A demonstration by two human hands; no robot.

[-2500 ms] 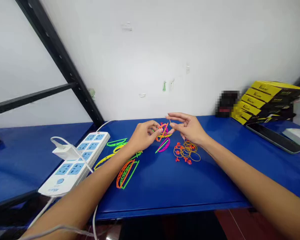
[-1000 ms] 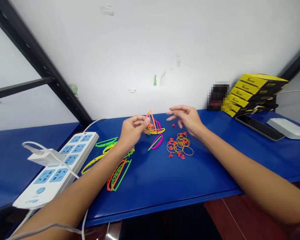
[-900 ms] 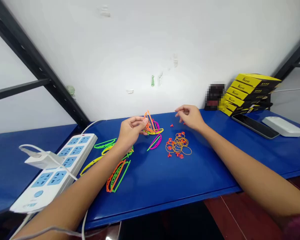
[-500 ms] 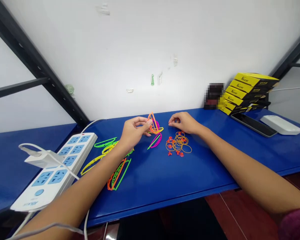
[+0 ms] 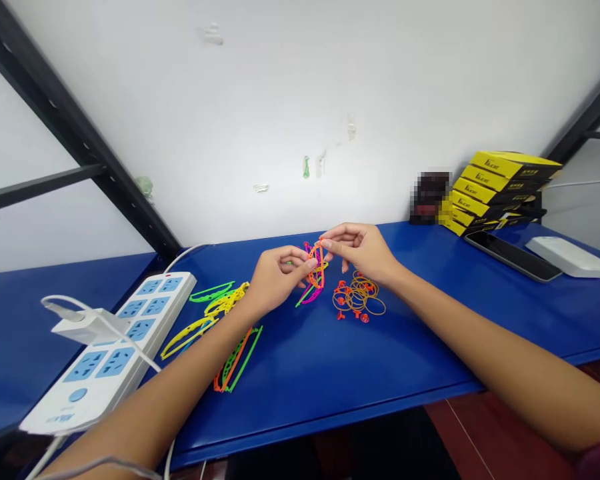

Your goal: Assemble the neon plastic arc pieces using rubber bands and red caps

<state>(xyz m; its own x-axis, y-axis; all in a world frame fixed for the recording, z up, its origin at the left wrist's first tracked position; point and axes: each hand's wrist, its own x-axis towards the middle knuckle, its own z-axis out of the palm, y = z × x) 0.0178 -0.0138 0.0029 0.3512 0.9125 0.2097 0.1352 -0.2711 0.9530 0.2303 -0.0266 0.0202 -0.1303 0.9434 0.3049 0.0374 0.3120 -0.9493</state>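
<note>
My left hand (image 5: 283,277) is closed in a pinch on an orange bow-shaped plastic piece (image 5: 322,270), held upright with its straight strip to the right. Against its upper end, my right hand (image 5: 357,248) pinches a small red plastic piece (image 5: 322,239), mostly covered by the fingertips. Magenta bow-shaped pieces (image 5: 314,295) lie just behind and below the held one, with some green and yellow among them. Below my right hand is a loose pile of tan rubber bands (image 5: 376,306) mixed with several small red plastic pieces (image 5: 365,318).
Yellow bow pieces (image 5: 185,331), green ones (image 5: 213,293) and an orange-and-green group (image 5: 237,360) lie around my left forearm. A white power strip (image 5: 145,333) with a plugged-in charger stands left. Yellow-black boxes (image 5: 500,180), a phone (image 5: 513,255) and a white device (image 5: 570,256) sit right.
My right hand has moved left from above the rubber bands to the top of the orange bow-shaped piece. My left hand has shifted slightly right, and the orange piece now stands straighter.
</note>
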